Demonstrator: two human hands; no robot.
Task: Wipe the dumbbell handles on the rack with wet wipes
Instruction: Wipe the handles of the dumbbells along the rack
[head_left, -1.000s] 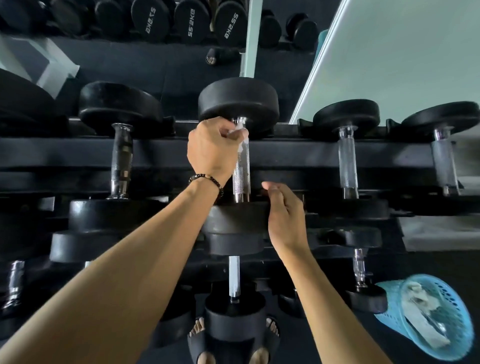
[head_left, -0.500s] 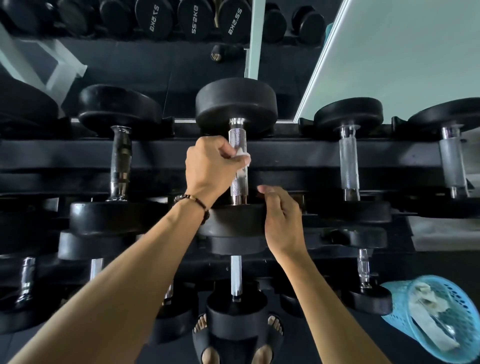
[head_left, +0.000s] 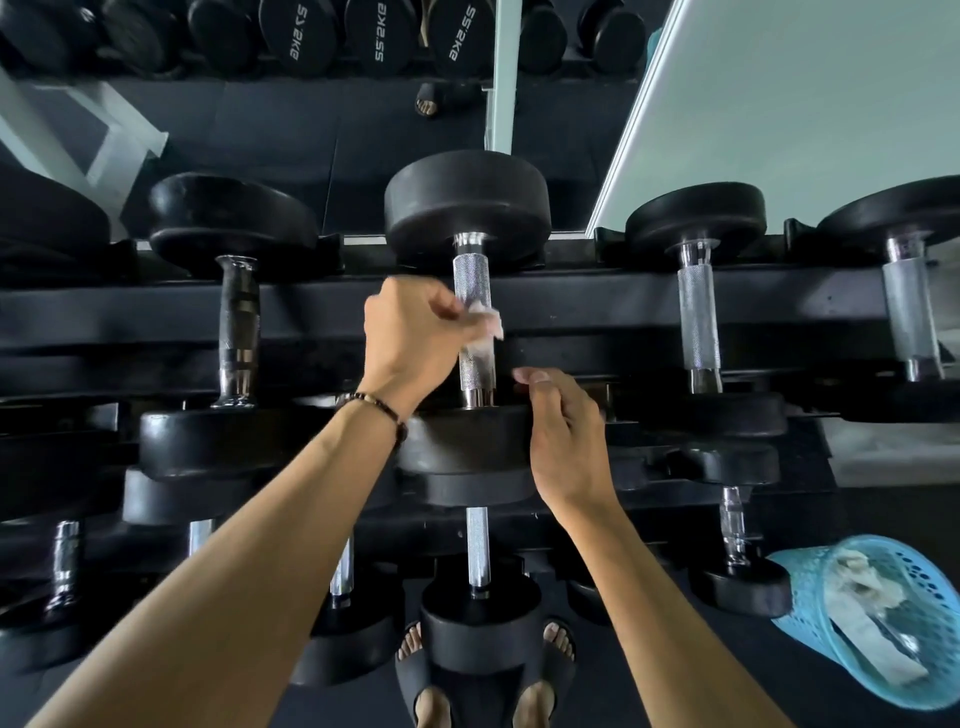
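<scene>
Knurled steel is what you are cleaning, so keep the wipe (head_left: 485, 327) pressed into the texture and turn it round the handle (head_left: 474, 322) as you travel along it; a straight stroke would likely skip the far side. Your left hand (head_left: 415, 338) pinches the white wipe between curled fingers and thumb, holding it against the middle of the handle on the top tier of the rack (head_left: 597, 306). The wipe sits at your fingertips, to the right of your palm, with bare handle showing above and below the grip, up toward the far head and down toward the near head (head_left: 462, 436). Your right hand (head_left: 563, 441) rests on that near head with fingers loosely bent, holding nothing; use it to stop the dumbbell rolling. More handles lie on both sides. Judging by the crumpled paper in the blue basket (head_left: 810, 587) at lower right, spent wipes go there.
</scene>
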